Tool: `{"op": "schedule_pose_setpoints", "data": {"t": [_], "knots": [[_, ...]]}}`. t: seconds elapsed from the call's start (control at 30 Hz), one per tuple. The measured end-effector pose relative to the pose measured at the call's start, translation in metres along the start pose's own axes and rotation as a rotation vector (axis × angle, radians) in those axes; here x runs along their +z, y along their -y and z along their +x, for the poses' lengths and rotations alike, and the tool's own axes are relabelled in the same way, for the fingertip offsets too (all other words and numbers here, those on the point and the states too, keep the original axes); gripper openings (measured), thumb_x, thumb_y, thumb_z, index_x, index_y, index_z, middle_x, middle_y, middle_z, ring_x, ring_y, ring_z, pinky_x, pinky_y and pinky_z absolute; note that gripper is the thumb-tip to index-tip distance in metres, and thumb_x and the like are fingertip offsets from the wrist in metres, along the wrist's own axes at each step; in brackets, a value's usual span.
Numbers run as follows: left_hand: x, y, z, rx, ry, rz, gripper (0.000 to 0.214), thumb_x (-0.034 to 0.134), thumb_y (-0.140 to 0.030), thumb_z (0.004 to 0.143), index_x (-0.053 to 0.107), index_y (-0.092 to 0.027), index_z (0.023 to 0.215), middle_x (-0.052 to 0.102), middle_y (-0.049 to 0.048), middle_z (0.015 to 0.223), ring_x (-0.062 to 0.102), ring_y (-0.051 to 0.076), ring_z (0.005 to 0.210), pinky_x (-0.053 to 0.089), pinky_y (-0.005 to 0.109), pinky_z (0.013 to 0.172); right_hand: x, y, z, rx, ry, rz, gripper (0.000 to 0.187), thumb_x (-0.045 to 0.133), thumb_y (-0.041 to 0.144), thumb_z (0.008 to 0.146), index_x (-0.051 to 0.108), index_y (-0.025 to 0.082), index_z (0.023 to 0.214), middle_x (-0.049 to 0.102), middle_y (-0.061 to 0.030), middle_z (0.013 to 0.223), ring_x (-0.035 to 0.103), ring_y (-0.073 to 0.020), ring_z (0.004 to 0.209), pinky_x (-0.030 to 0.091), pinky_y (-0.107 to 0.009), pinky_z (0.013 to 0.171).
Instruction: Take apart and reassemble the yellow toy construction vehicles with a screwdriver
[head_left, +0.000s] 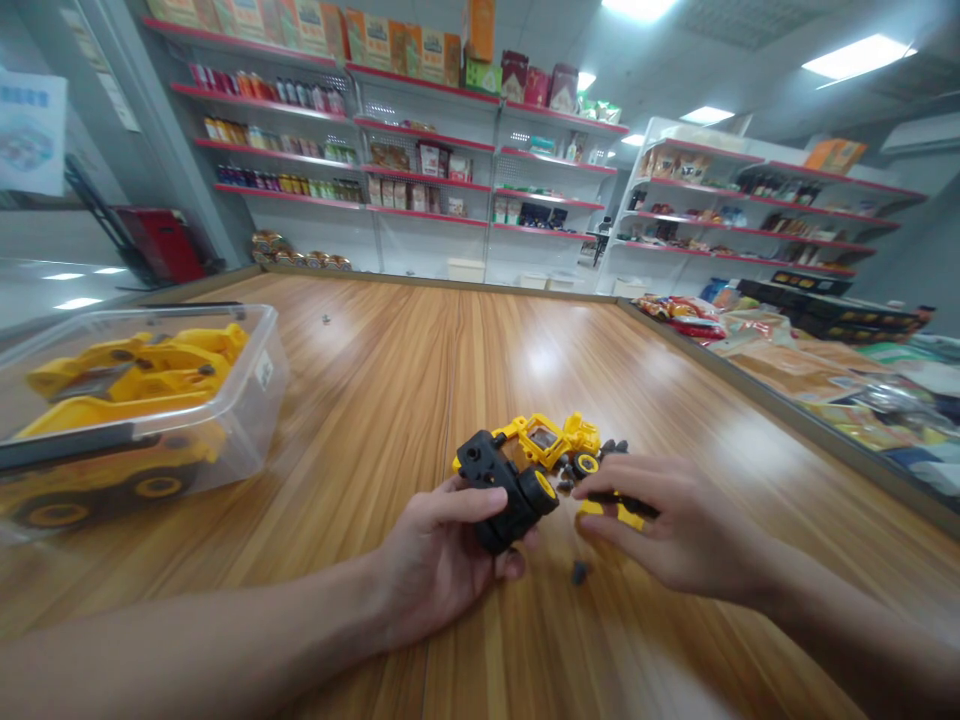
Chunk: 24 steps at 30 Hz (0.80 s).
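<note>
Left hand [435,560] is curled around a chunky black plastic toy chassis [504,488] with a yellow-hubbed wheel, lifted just off the glossy wood table [390,380]. Right hand [675,525] pinches a flat yellow piece [611,512] beside it. Behind sit a yellow toy cab [551,440], then a clear plastic tub [142,400] of yellow truck parts far left.

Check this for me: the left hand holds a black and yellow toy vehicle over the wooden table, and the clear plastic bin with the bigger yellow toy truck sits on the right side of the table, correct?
Not quite. The head view shows the clear plastic bin with the bigger yellow toy truck on the left side of the wooden table, not the right. The rest holds: the left hand does hold the black and yellow toy vehicle.
</note>
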<state>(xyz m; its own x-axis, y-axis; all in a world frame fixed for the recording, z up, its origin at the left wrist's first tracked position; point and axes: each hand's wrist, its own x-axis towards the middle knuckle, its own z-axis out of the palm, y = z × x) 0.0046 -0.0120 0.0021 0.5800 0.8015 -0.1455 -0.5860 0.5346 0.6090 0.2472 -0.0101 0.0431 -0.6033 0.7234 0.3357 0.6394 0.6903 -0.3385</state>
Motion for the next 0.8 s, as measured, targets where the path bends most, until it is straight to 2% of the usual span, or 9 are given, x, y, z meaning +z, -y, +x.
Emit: {"op": "schedule_pose_setpoints", "data": {"t": [0.13, 0.3, 0.4, 0.6, 0.67, 0.8], "knots": [[0.000, 0.002, 0.002, 0.006, -0.033, 0.022, 0.027, 0.066, -0.028, 0.083, 0.064, -0.013, 0.105, 0.063, 0.0086, 0.089, 0.056, 0.014, 0.065, 0.040, 0.025, 0.053, -0.003, 0.005, -0.003, -0.057, 0.296, -0.107, 0.014, 0.066, 0.024, 0.085, 0.066, 0.023, 0.098, 0.068, -0.0010, 0.087, 0.063, -0.0169, 0.078, 0.040, -0.029, 0.065], [0.002, 0.003, 0.001, 0.001, -0.025, 0.049, 0.018, 0.066, -0.024, 0.083, 0.063, -0.011, 0.096, 0.060, 0.0060, 0.083, 0.051, 0.011, 0.059, 0.037, 0.024, 0.052, 0.004, 0.011, -0.004, -0.103, 0.408, -0.141, 0.005, 0.062, 0.020, 0.086, 0.066, 0.020, 0.088, 0.068, -0.0033, 0.084, 0.064, -0.0172, 0.076, 0.040, -0.029, 0.065], [0.003, 0.003, 0.000, 0.006, -0.032, 0.072, 0.020, 0.068, -0.024, 0.081, 0.063, -0.011, 0.095, 0.059, 0.0052, 0.080, 0.051, 0.010, 0.058, 0.036, 0.023, 0.051, 0.007, 0.012, -0.003, -0.129, 0.352, -0.072, 0.007, 0.060, 0.019, 0.088, 0.066, 0.019, 0.091, 0.068, -0.0044, 0.086, 0.063, -0.0165, 0.076, 0.041, -0.028, 0.065], [0.005, 0.005, -0.002, 0.001, -0.010, 0.214, 0.029, 0.074, -0.025, 0.075, 0.061, -0.015, 0.099, 0.059, 0.0023, 0.074, 0.051, 0.009, 0.053, 0.036, 0.021, 0.048, 0.006, 0.015, -0.001, -0.154, -0.020, 0.164, 0.007, 0.058, 0.017, 0.092, 0.063, 0.017, 0.098, 0.063, -0.0028, 0.081, 0.057, -0.0139, 0.072, 0.041, -0.027, 0.065], [0.006, 0.006, -0.002, -0.007, 0.006, 0.267, 0.034, 0.077, -0.027, 0.073, 0.060, -0.015, 0.100, 0.059, 0.0024, 0.078, 0.052, 0.008, 0.054, 0.036, 0.020, 0.048, 0.007, 0.017, -0.002, -0.168, -0.042, 0.179, 0.006, 0.060, 0.017, 0.092, 0.062, 0.017, 0.097, 0.063, -0.0019, 0.080, 0.056, -0.0131, 0.071, 0.041, -0.027, 0.065], [0.005, 0.007, -0.004, -0.012, 0.041, 0.367, 0.039, 0.081, -0.030, 0.070, 0.059, -0.015, 0.100, 0.058, 0.0019, 0.078, 0.050, 0.008, 0.058, 0.037, 0.019, 0.050, 0.008, 0.022, -0.003, -0.146, 0.007, 0.146, 0.005, 0.062, 0.020, 0.090, 0.059, 0.019, 0.093, 0.063, -0.0003, 0.081, 0.056, -0.0127, 0.071, 0.038, -0.027, 0.063]]}}
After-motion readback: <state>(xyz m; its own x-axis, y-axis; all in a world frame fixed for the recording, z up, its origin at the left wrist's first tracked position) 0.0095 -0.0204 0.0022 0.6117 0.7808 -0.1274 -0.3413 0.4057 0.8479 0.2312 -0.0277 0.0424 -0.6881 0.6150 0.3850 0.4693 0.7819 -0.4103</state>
